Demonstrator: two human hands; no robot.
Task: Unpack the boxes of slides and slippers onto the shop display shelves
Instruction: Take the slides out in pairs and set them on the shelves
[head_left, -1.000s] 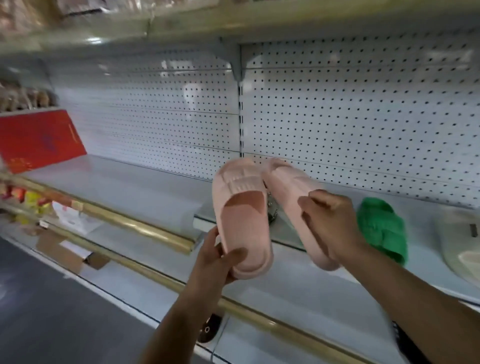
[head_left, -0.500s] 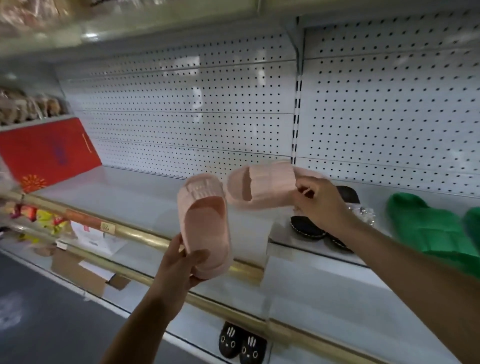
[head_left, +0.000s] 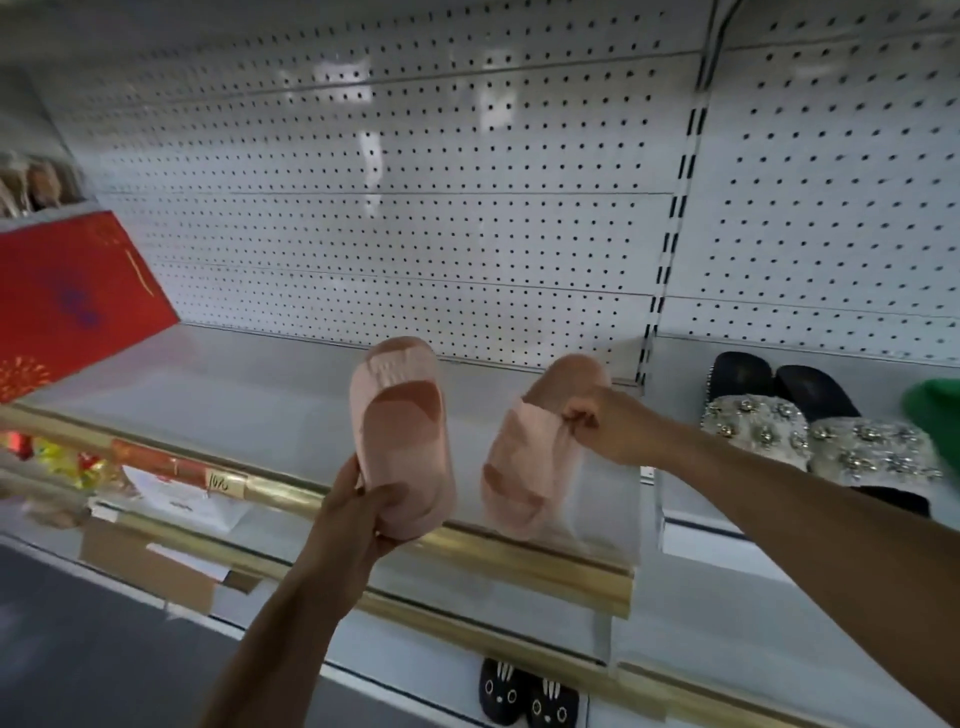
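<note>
I hold two pale pink slides over a white display shelf (head_left: 249, 395). My left hand (head_left: 358, 512) grips the heel of the left pink slide (head_left: 402, 441), which points toe-up toward the pegboard. My right hand (head_left: 608, 421) pinches the strap of the right pink slide (head_left: 524, 462), whose heel hangs down near the shelf's gold front rail (head_left: 519, 558). The two slides are apart, side by side. I cannot tell whether the right slide touches the shelf.
Black slippers with jewelled straps (head_left: 810, 436) sit on the shelf section to the right, beside a green slipper (head_left: 935, 415). A red box (head_left: 67, 301) stands at the far left. Black bunny-face slippers (head_left: 527, 699) lie on a lower shelf. White pegboard (head_left: 415, 208) backs the shelves.
My view has swung left along the shelf. The right slide turned from sideways to heel-down and dropped toward the shelf front. The left slide stayed upright in my left hand.
</note>
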